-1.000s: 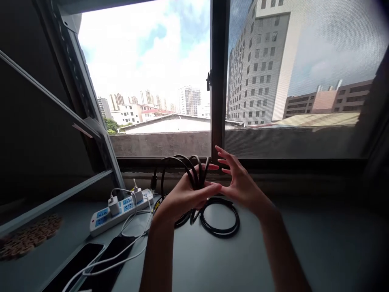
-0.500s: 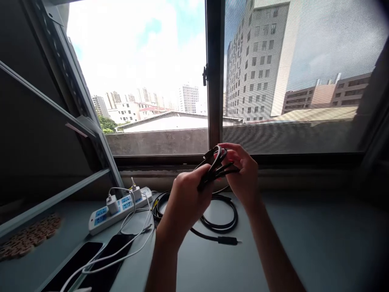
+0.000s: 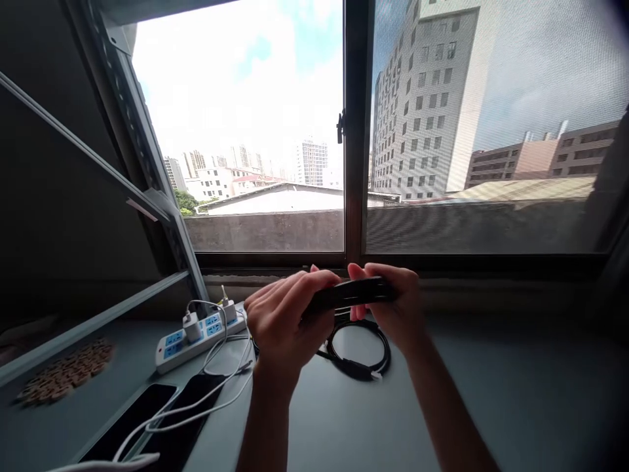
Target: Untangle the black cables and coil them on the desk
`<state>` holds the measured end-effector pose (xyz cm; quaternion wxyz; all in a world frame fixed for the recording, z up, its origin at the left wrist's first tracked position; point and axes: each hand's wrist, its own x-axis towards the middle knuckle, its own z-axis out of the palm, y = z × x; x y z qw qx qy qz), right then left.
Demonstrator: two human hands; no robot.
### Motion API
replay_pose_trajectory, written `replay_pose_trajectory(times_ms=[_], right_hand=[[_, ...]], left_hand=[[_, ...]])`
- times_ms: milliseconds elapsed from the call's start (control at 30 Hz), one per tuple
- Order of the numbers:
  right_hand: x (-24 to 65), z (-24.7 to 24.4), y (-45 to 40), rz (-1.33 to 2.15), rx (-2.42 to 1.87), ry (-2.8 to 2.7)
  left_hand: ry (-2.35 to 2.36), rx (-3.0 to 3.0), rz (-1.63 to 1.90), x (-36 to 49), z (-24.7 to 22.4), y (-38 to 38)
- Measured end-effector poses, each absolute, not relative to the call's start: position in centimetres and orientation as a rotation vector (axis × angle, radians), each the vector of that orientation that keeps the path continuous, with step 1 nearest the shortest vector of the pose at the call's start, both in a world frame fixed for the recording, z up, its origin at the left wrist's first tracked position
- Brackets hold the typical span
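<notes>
Between my two hands a bundle of coiled black cable (image 3: 351,293) is held up above the table, seen nearly edge-on. My left hand (image 3: 287,318) is closed around its left side, with the thumb along the top. The right side is pinched by my right hand (image 3: 396,295), whose fingertips reach behind the bundle. Below them, another black cable (image 3: 386,357) lies coiled on the table. A dark plug with a pale tip (image 3: 361,370) rests over the front of that coil.
A white power strip (image 3: 170,364) with two white chargers stands at the left. White cables (image 3: 196,412) cross two dark phone-like slabs (image 3: 147,410). A brown openwork mat (image 3: 69,373) lies far left, behind a metal shelf frame (image 3: 174,223). A window (image 3: 354,196) rises behind the table.
The held cable loops have turned from spread and slanting to a compact, level bundle. My left hand has moved slightly up and left. The plug hanging below has shifted up against the coil.
</notes>
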<state>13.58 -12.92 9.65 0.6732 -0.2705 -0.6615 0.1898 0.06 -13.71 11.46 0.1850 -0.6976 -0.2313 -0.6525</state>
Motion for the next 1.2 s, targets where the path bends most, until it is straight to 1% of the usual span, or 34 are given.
replay_pose_trajectory(times_ms=[133, 267, 367, 467, 600, 667, 800, 1033, 1200], right_hand=[[13.5, 9.4, -12.6, 0.391, -0.590, -1.353], [13.7, 9.7, -11.9, 0.446, -0.433, -1.082], [13.9, 9.8, -11.3, 0.541, -0.382, -0.936], [14.2, 9.7, -10.8, 0.518, -0.582, -1.015], [14.4, 9.4, -10.5, 0.204, -1.035, -1.267], [14.2, 9.3, -10.6, 0.151, -1.108, -1.368], [13.9, 9.4, -11.2, 0.206, -1.110, -1.459], [14.3, 10.0, -12.8, 0.117, -1.210, -1.536], [14.8, 10.1, -13.3, 0.108, -1.251, -1.561]], left_hand=[[-0.639, -1.961, -2.120, 0.6, 11.6, -12.7], [-0.875, -2.244, -2.504, 1.5, 11.5, -11.0], [-0.940, -2.433, -2.716, 2.0, 11.3, -10.2], [-0.950, -2.402, -2.961, 2.2, 11.1, -10.0], [-0.991, -2.002, -3.296, 2.0, 11.1, -9.7], [-1.005, -1.836, -3.416, 1.9, 11.2, -9.6], [-1.023, -1.711, -3.500, 1.5, 11.5, -9.6], [-1.043, -1.615, -3.511, 1.6, 11.6, -10.3], [-1.045, -1.665, -3.481, 2.0, 11.7, -10.7]])
